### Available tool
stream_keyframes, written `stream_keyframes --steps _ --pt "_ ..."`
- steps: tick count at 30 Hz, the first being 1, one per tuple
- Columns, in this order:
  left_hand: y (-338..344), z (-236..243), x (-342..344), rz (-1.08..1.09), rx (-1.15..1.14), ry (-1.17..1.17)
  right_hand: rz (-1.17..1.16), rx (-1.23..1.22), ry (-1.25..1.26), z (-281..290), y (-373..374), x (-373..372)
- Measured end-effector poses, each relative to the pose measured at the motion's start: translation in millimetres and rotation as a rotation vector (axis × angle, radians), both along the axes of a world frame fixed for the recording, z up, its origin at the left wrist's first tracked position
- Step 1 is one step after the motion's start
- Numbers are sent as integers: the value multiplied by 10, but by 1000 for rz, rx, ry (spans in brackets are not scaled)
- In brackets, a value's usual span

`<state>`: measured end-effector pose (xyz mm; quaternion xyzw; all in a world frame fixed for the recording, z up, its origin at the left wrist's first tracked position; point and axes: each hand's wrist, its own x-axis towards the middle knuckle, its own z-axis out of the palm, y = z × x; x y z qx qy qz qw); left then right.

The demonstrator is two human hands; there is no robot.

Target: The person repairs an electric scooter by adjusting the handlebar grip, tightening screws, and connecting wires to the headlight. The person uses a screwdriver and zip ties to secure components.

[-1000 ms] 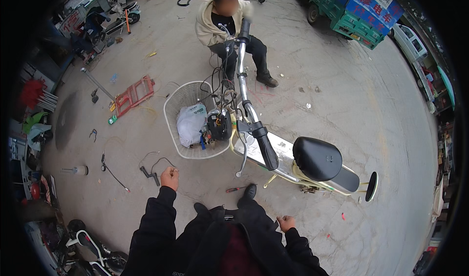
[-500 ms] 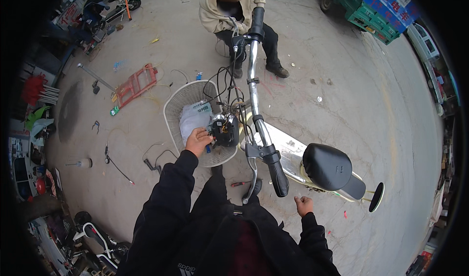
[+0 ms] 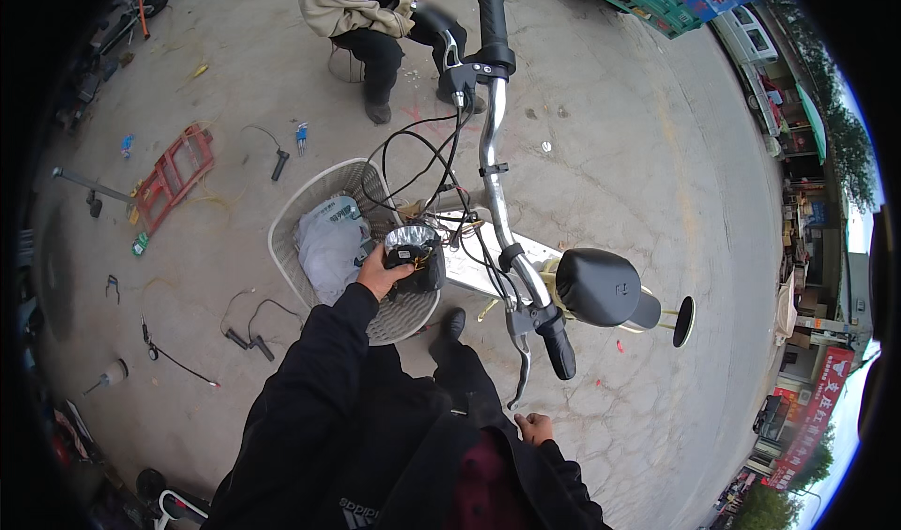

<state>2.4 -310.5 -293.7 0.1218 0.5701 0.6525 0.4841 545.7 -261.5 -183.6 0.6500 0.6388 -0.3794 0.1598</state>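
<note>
My left hand (image 3: 379, 273) grips a headlight (image 3: 413, 256) with a black housing, a silver rim and thin wires, its thumb across the black part. The headlight is over the white basket (image 3: 283, 239) on the front of an electric bike. A white plastic bag (image 3: 328, 258) lies in that basket. Black cables run from the headlight area to the silver handlebar (image 3: 490, 136). My right hand (image 3: 535, 428) is closed just below the tip of the near brake lever (image 3: 522, 370); whatever its fingers may hold is hidden.
A seated person (image 3: 361, 14) is beyond the handlebar. The bike's black seat (image 3: 598, 287) is at the right. On the concrete at the left lie a red metal frame (image 3: 175, 179), loose cables and a brake lever with cable (image 3: 150, 350). A green cart (image 3: 643, 0) stands far right.
My view has turned right. The handlebar has turned, and the headlight in my left hand now shows its silver rim. My right hand is now closer to the near brake lever's tip.
</note>
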Motion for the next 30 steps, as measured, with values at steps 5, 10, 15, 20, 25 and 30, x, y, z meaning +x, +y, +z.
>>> stream_keyframes --steps 5,10,15,20,25,30 --pt "-31 59 75 78 4 92 -48 68 36 153 402 -292" --pt "-242 443 175 172 -51 56 -28 145 261 449 995 -659" --pt "-469 953 315 338 -17 9 134 236 482 598 1589 -1132" --pt "-706 1411 445 416 -4 -75 104 194 614 881 2013 -1594" --pt "-780 1803 605 488 163 -200 263 282 751 1355 2305 -2053" --pt "-775 2188 704 461 254 -225 476 426 959 1816 2397 -2626"
